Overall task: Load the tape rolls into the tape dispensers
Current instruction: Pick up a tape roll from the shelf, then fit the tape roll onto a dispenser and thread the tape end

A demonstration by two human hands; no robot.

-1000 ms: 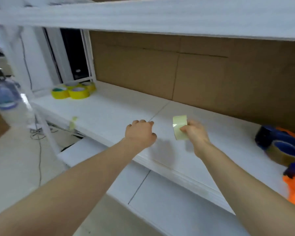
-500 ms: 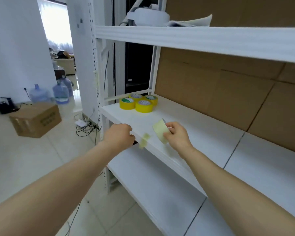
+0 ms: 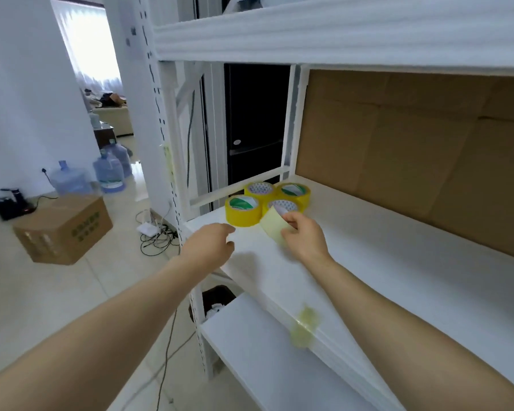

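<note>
A white shelf point(image 3: 398, 262) carries four yellow tape rolls point(image 3: 243, 211) clustered at its left end. Near them the left grip point(image 3: 208, 246) hovers loosely curled, released; the right grip point(image 3: 304, 240) pinches a pale tape strip point(image 3: 273, 228).

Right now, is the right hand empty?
No, the right hand pinches a pale yellow strip just in front of the rolls.

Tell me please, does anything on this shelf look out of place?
Yes: a scrap of yellowish tape is stuck on the front edge of the shelf and hangs over it, apart from the tape rolls at the far end. It looks like stray waste.
</note>
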